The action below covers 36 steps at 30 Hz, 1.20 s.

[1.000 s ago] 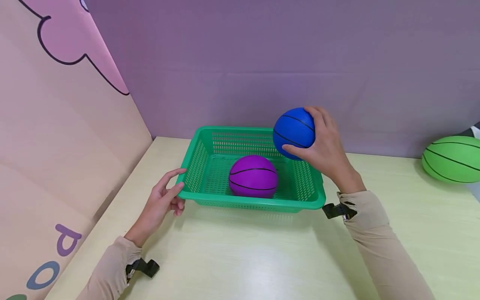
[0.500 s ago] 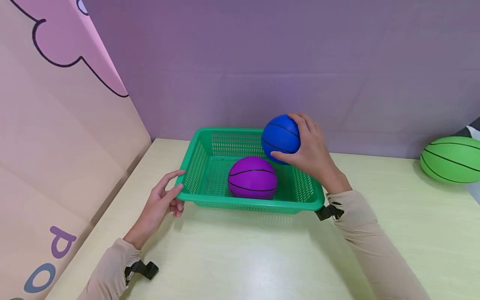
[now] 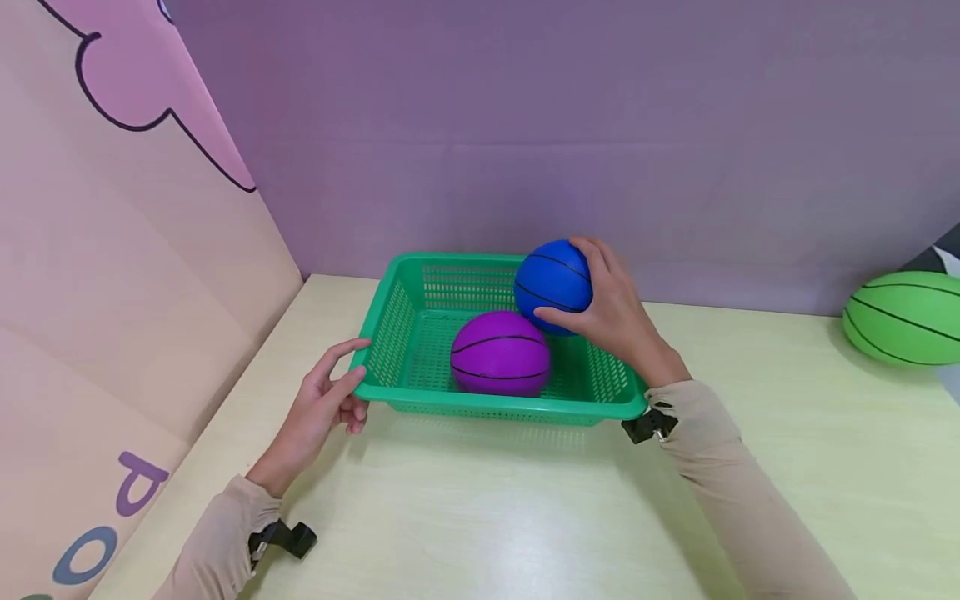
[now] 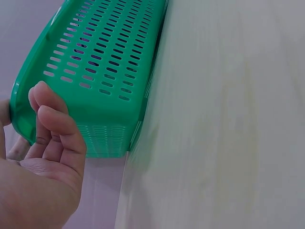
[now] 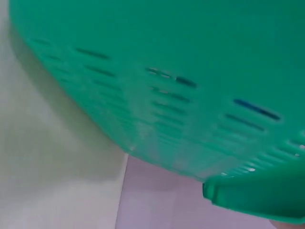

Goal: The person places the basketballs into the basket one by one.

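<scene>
A green plastic basket [image 3: 487, 403] with slotted walls stands on the table in the head view. Inside it lies a purple mini basketball [image 3: 498, 354]. My right hand [image 3: 621, 312] grips a blue mini basketball [image 3: 551, 283] from its right side, thumb in front and fingers over the top. That blue ball is low at the basket's back right, against or just behind the purple one. At the basket's left end, my left hand [image 3: 315, 408] pinches the rim. The left wrist view shows its fingers [image 4: 59, 121] curled by the basket's corner. In the right wrist view the basket wall hides the ball.
A green ball [image 3: 903, 321] sits on the table at the far right, beside a black-and-white thing [image 3: 947, 254] cut by the frame edge. A purple wall [image 3: 480, 125] rises behind the pale table [image 3: 480, 517]. Another printed panel [image 3: 135, 292] stands along the left.
My right hand has carried the blue ball left and down into the basket. The purple ball has shifted slightly left. My left hand keeps its place on the rim.
</scene>
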Each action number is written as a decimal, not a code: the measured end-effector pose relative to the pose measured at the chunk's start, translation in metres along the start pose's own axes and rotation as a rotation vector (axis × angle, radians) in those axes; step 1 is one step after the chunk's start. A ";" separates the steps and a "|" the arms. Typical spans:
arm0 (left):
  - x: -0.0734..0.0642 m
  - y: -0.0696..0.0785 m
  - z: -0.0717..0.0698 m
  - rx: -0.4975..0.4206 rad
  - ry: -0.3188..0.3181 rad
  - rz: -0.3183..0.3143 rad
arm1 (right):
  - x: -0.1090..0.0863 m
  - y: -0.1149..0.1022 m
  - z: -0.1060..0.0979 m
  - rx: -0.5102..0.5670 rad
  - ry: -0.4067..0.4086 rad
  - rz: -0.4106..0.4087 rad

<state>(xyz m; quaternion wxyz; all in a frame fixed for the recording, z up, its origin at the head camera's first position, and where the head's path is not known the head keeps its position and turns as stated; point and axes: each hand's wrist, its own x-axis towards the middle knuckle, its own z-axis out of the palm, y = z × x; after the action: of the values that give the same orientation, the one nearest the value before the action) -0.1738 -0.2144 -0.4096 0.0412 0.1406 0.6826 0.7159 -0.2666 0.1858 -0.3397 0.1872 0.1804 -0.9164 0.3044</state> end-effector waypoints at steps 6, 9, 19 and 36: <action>0.000 0.001 0.001 -0.004 -0.004 0.005 | -0.002 0.004 0.002 0.032 -0.032 0.049; 0.000 0.000 0.001 -0.004 -0.005 0.006 | -0.004 0.004 0.001 0.016 -0.052 0.070; 0.001 -0.001 0.002 -0.005 -0.014 0.006 | -0.008 0.004 -0.002 -0.049 -0.083 0.073; 0.001 0.000 -0.005 0.002 -0.010 0.009 | -0.022 0.007 -0.007 -0.023 -0.217 -0.062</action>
<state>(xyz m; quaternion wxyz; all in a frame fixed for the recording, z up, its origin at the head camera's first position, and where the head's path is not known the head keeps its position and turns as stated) -0.1760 -0.2193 -0.4096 0.0411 0.1473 0.6824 0.7148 -0.2498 0.2002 -0.3482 0.0980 0.2387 -0.9286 0.2668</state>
